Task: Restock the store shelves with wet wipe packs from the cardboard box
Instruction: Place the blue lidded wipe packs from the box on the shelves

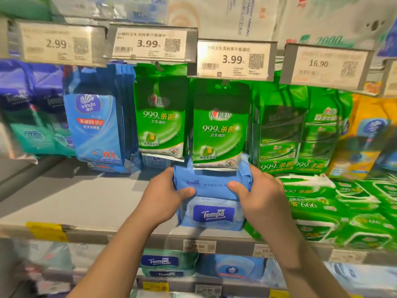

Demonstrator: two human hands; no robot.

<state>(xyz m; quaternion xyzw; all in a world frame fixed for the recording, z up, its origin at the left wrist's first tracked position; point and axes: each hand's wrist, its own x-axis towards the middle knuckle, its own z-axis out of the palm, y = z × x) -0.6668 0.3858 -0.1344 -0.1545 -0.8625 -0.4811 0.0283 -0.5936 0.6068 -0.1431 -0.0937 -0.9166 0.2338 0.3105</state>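
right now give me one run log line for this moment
both hands gripping blue Tempo pack | above another Tempo pack | on shelf

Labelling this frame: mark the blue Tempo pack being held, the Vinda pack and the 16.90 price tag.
Tempo pack [211, 187], head view: blue side panel between the thumbs.
Vinda pack [94, 127], head view: middle of its front face.
16.90 price tag [322, 64], head view: on the printed price.
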